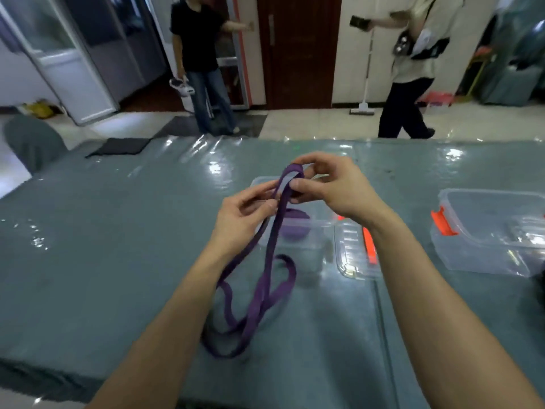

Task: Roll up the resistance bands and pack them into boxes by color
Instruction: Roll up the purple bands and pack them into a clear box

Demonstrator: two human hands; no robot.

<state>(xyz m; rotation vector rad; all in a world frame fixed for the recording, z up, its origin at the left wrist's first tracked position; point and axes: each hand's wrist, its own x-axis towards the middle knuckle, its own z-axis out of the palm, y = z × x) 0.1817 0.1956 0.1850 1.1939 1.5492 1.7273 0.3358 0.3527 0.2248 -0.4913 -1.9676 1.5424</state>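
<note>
Fingers L (256,192), R (308,184) pinch purple band (270,246).

Place: you're in an office-like workroom.
Table: in front of you, a long table (118,246) with grey-green cloth under a glossy clear sheet.
Floor: pale shiny tiles (309,125), dark mat (121,146).
Walls: dark wooden door (298,51), glass-and-metal partition (67,54).
Upkeep: mop (362,109) leaning on the wall.
People: two beyond your table, one in black (197,39), one in beige (418,54).

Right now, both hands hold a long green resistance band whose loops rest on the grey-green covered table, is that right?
Not quite: the head view shows the long resistance band is purple, not green; left hand and right hand hold it, loops on that table.
</note>
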